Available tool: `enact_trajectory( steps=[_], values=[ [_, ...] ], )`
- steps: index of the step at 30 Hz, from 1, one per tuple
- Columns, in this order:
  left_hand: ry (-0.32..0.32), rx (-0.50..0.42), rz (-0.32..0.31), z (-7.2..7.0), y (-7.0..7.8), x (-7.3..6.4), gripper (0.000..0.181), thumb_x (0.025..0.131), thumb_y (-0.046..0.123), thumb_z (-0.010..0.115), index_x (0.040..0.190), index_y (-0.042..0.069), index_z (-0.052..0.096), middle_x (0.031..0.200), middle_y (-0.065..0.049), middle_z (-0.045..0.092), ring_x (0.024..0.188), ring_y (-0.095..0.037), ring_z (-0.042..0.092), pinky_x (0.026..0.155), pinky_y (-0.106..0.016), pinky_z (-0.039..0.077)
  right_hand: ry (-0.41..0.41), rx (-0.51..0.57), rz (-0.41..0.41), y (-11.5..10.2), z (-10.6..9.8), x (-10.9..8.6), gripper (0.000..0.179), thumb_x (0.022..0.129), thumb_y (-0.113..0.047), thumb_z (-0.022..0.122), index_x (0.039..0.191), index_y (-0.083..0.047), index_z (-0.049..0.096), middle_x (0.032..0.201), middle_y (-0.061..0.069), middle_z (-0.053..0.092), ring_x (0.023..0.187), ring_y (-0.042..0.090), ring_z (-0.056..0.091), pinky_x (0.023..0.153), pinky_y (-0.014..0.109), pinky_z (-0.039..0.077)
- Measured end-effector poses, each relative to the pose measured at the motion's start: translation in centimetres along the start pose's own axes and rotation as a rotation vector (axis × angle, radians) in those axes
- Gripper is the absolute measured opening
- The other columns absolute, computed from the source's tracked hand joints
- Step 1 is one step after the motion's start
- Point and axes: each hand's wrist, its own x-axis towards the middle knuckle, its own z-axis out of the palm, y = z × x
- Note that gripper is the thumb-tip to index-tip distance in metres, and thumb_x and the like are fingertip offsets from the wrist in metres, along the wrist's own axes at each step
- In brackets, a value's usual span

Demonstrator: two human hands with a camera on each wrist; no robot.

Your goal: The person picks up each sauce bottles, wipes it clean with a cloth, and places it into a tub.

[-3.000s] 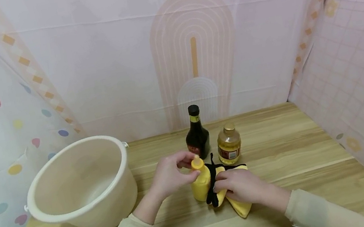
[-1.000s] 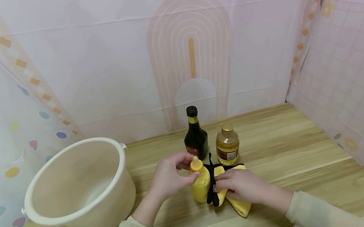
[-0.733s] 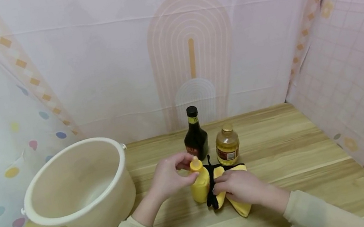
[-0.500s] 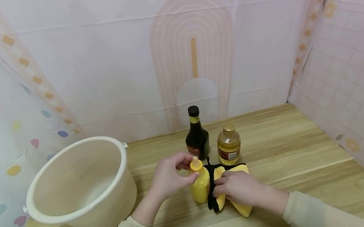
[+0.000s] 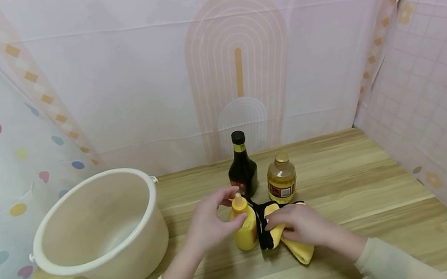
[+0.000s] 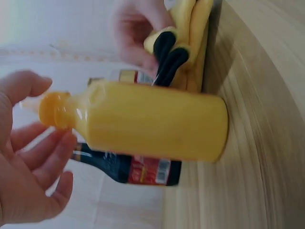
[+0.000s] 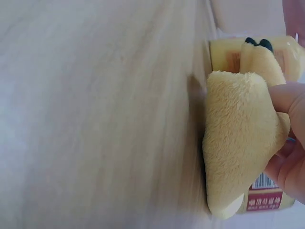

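Note:
A yellow squeeze bottle [image 5: 246, 235] with a pointed nozzle stands upright on the table. My left hand [image 5: 210, 216] is around its neck; in the left wrist view, thumb and fingers lie loosely about the orange-yellow cap [image 6: 55, 109], with a gap at the thumb. Just right of the bottle, my right hand [image 5: 301, 225] pinches a folded, fluffy yellow cloth with black edging [image 7: 238, 138]. One cloth corner hangs toward the front, and its black folds sit close beside the bottle. My palm hides part of the cloth.
A dark sauce bottle [image 5: 242, 168] stands behind the squeeze bottle. Right of it is a clear bottle of yellow oil [image 5: 282, 179]. A large cream bucket [image 5: 136, 254] occupies the left of the wooden table [image 5: 347, 177]. Printed curtains [image 5: 138, 89] enclose the back and sides.
The left hand's fingers have spread away from the bottle's neck. The right hand has shifted slightly right, and the cloth's black folds have changed shape.

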Motion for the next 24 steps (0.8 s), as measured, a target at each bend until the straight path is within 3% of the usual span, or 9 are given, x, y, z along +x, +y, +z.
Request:
enact_trajectory(
  steps=[7, 11, 18, 24],
  values=[
    [0.113, 0.097, -0.022, 0.5, 1.3, -0.1, 0.031, 0.074, 0.019, 0.088, 0.097, 0.012, 0.068, 0.089, 0.005, 0.066, 0.081, -0.013, 0.064, 0.071, -0.034, 0.055, 0.053, 0.1, 0.164, -0.1, -0.9, -0.2, 0.037, 0.076, 0.007, 0.074, 0.108, -0.011, 0.073, 0.113, 0.006, 0.071, 0.105, 0.025, 0.067, 0.089, 0.04, 0.054],
    [0.138, 0.13, -0.017, 0.7, 1.3, -0.1, 0.026, 0.075, 0.016, 0.088, 0.092, 0.013, 0.069, 0.085, 0.006, 0.067, 0.079, -0.013, 0.065, 0.069, -0.032, 0.053, 0.072, 0.113, 0.212, -0.3, -1.4, -0.1, 0.036, 0.077, 0.007, 0.075, 0.109, -0.01, 0.074, 0.114, 0.006, 0.071, 0.105, 0.028, 0.066, 0.091, 0.043, 0.053],
    [0.099, 0.082, 0.016, 0.4, 1.0, 0.3, 0.025, 0.076, 0.01, 0.086, 0.098, 0.009, 0.074, 0.091, 0.002, 0.071, 0.083, -0.015, 0.066, 0.077, -0.038, 0.055, 0.175, 0.165, 0.268, -0.4, -1.8, -0.3, 0.037, 0.077, 0.007, 0.077, 0.11, -0.01, 0.072, 0.112, 0.005, 0.071, 0.106, 0.027, 0.066, 0.092, 0.044, 0.053],
    [0.024, 0.056, 0.064, 0.0, 0.6, 0.5, 0.027, 0.079, 0.011, 0.083, 0.104, 0.008, 0.075, 0.1, 0.0, 0.072, 0.088, -0.015, 0.065, 0.085, -0.043, 0.053, 0.282, 0.167, 0.279, -0.7, -2.1, 0.0, 0.042, 0.075, 0.011, 0.077, 0.11, -0.012, 0.073, 0.116, 0.007, 0.071, 0.108, 0.029, 0.065, 0.093, 0.045, 0.053]
  ],
)
